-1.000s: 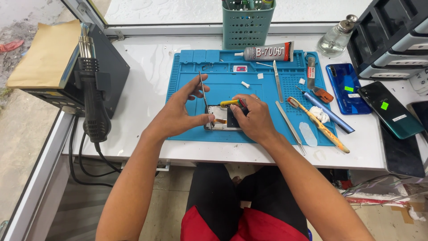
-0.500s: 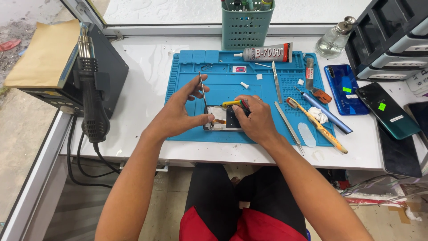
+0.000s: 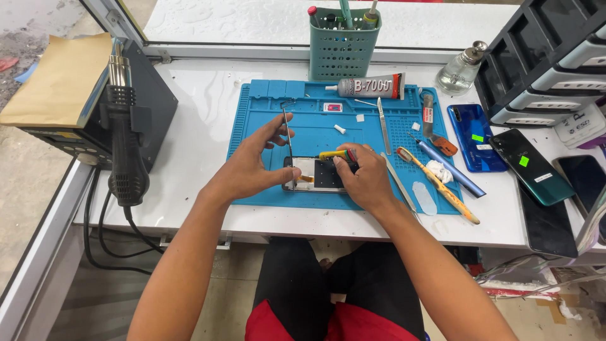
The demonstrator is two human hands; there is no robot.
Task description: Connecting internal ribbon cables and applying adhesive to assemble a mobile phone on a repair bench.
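opened phone (image 3: 315, 174), long axis left-right, on mat (image 3: 265, 126)

A white tabletop (image 3: 208, 95) carries a blue repair mat (image 3: 265, 126); right of it lie a blue phone (image 3: 475, 137) and a dark green phone (image 3: 531, 167); a green mesh basket (image 3: 342, 47) and glass bottle (image 3: 459, 71) stand behind.

opened phone (image 3: 319, 174) on mat (image 3: 265, 120), basket (image 3: 341, 47) behind

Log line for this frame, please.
left hand: holds tweezers upright over opened phone | right hand: grips screwdriver on phone | surface: blue mat
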